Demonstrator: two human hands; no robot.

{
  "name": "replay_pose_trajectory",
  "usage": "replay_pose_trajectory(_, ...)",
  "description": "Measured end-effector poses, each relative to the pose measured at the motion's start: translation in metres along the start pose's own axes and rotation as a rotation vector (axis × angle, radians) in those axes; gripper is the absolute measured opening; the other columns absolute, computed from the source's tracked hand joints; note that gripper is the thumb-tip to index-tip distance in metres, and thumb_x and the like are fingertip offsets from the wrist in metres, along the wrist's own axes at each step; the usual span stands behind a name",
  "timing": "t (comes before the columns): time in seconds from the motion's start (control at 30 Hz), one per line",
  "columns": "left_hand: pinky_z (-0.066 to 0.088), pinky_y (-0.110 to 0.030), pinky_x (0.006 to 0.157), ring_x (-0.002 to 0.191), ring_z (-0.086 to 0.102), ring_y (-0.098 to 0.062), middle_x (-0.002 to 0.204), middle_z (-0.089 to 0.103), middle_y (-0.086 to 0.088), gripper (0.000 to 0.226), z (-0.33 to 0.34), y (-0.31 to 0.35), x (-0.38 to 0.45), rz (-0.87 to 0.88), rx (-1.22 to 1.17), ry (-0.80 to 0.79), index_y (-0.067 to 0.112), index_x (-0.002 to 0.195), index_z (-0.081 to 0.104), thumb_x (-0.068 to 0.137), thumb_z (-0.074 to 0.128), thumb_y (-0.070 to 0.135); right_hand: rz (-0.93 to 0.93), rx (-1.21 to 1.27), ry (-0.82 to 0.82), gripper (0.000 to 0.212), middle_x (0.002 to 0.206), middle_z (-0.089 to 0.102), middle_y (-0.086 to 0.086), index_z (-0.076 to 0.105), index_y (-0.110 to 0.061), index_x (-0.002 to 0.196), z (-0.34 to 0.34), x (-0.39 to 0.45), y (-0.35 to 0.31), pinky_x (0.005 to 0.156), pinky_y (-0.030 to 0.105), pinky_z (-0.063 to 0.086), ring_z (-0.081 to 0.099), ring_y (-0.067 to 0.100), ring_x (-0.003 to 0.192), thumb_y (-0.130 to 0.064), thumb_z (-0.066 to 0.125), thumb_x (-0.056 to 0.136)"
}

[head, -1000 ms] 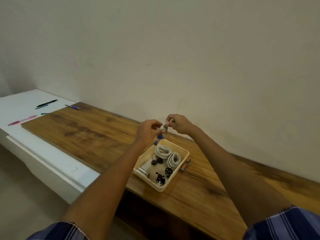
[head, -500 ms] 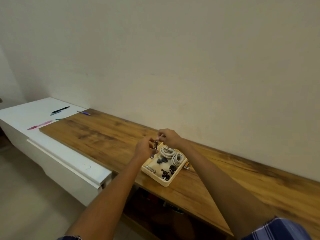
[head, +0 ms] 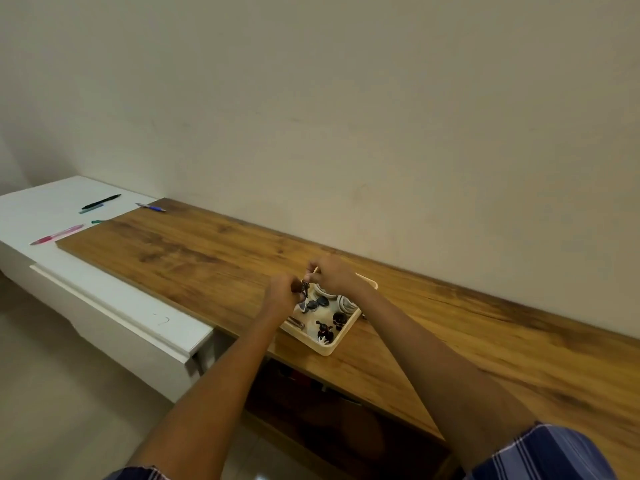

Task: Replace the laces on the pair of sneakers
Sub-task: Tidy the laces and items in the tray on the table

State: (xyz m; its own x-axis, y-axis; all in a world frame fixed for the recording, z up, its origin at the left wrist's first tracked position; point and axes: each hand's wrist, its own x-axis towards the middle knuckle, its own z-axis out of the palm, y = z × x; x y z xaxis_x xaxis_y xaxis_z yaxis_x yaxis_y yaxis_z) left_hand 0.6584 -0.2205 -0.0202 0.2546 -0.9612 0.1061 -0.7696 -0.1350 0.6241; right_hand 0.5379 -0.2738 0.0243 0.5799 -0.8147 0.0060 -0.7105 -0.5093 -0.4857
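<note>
While both arms reach forward over the wooden desk [head: 207, 258], the left hand [head: 282, 292] is curled, fingers closed round a small dark object [head: 304, 287] held just above the near-left end of the tray [head: 323, 348]. Can't tell what the object is, too small. Right hand [head: 334, 275] sits just right of it, fingers bent, pinching a thin pale stick or cord end [head: 314, 270] that pokes up and left from the fingertips. Both hands nearly touching, over the tray's far-left part.

Tray is cream, shallow, angled on the desk, close to the near edge. Inside: coiled white laces [head: 344, 303] at the far end, partly hidden by the right wrist; a few dark rounded bits [head: 318, 303] in the middle; a small metal cylinder [head: 296, 322] along the left wall; two dark little figures [head: 325, 330] at the near end.

No sneakers in view.

Far left: white cabinet [head: 104, 299] butts against the desk. On its top lie a black pen [head: 101, 201], a blue pen [head: 150, 207], a pink pen [head: 57, 235]. Plaid sleeves [head: 540, 455] at the bottom edge. Plain beige wall [head: 346, 98] behind.
</note>
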Motion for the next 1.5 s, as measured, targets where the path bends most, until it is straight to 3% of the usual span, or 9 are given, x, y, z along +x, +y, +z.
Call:
replay_pose_trajectory(0.3,0.055,-0.024,0.069,0.072,0.064,-0.014,0.094,0.071,-0.015,0.018,-0.008,0.003,0.005,-0.109,-0.005,-0.070,0.000,0.101,0.066,0.087,0.064,0.009,0.001,-0.002,-0.008,0.020,0.109,0.064,0.011,0.062,-0.006,0.103,0.000,-0.003,0.006,0.073,0.028,0.034,0.055,0.022,0.095,-0.023,0.055,0.094)
replay_pose_trajectory(0.4,0.057,-0.032,0.077,0.078,0.069,-0.018,0.090,0.071,-0.013,0.018,-0.001,0.006,0.002,-0.185,-0.038,-0.060,-0.001,0.096,0.068,0.085,0.067,0.012,-0.012,-0.014,-0.014,0.017,0.105,0.066,0.008,0.063,-0.009,0.100,-0.003,-0.004,0.004,0.074,0.030,0.038,0.057,0.021,0.094,-0.023,0.056,0.093)
replay_pose_trajectory(0.53,0.049,-0.019,0.063,0.086,0.064,-0.014,0.095,0.069,-0.009,0.023,0.004,0.012,-0.001,-0.247,0.102,-0.007,0.004,0.101,0.068,0.083,0.068,0.019,-0.006,-0.087,-0.087,0.013,0.102,0.067,0.008,0.064,-0.010,0.098,0.001,-0.005,0.003,0.070,0.029,0.038,0.053,0.016,0.083,-0.021,0.058,0.093)
replay_pose_trajectory(0.6,0.044,-0.018,0.066,0.095,0.062,-0.016,0.103,0.066,-0.008,0.026,0.005,0.016,-0.002,-0.253,0.167,0.009,0.005,0.107,0.065,0.084,0.068,0.018,0.005,-0.114,-0.111,0.013,0.102,0.067,0.009,0.064,-0.010,0.098,0.007,-0.005,0.005,0.065,0.027,0.039,0.054,0.016,0.080,-0.020,0.057,0.094)
replay_pose_trajectory(0.8,0.047,-0.022,0.078,0.104,0.060,-0.019,0.112,0.063,-0.010,0.026,0.006,0.014,0.003,-0.209,0.260,0.009,0.006,0.114,0.061,0.089,0.061,0.013,0.016,-0.196,-0.083,0.018,0.109,0.065,0.010,0.063,-0.010,0.106,0.021,-0.005,0.009,0.069,0.031,0.037,0.058,0.025,0.099,-0.019,0.055,0.094)
replay_pose_trajectory(1.07,0.055,-0.026,0.077,0.086,0.066,-0.016,0.096,0.068,-0.008,0.026,0.001,0.008,0.004,-0.217,0.148,-0.098,0.007,0.103,0.066,0.079,0.073,0.016,0.032,-0.150,-0.029,0.018,0.108,0.065,0.010,0.061,-0.011,0.107,0.032,0.002,0.010,0.070,0.031,0.039,0.059,0.025,0.099,-0.023,0.055,0.094)
replay_pose_trajectory(1.2,0.052,-0.027,0.072,0.090,0.063,-0.017,0.097,0.066,-0.006,0.035,0.010,0.012,-0.001,-0.260,0.144,-0.060,0.010,0.098,0.064,0.073,0.079,0.029,0.005,-0.166,-0.062,0.021,0.112,0.064,0.012,0.059,-0.011,0.113,0.033,0.004,0.009,0.078,0.035,0.043,0.057,0.028,0.105,-0.019,0.051,0.096)
replay_pose_trajectory(1.33,0.044,-0.022,0.067,0.093,0.060,-0.017,0.104,0.063,-0.008,0.020,0.017,0.013,0.000,-0.263,0.227,0.019,0.007,0.104,0.062,0.090,0.060,0.021,-0.012,-0.184,-0.103,0.026,0.113,0.063,0.014,0.055,-0.012,0.120,0.033,0.004,0.008,0.076,0.033,0.041,0.056,0.028,0.106,-0.014,0.052,0.094)
replay_pose_trajectory(1.5,0.048,-0.023,0.073,0.099,0.062,-0.020,0.107,0.066,-0.010,0.023,0.007,0.010,0.005,-0.209,0.310,-0.006,0.007,0.109,0.064,0.087,0.064,0.015,0.065,-0.212,-0.063,0.027,0.111,0.061,0.009,0.059,-0.010,0.110,0.035,-0.003,0.009,0.077,0.033,0.043,0.056,0.025,0.105,-0.021,0.065,0.086)
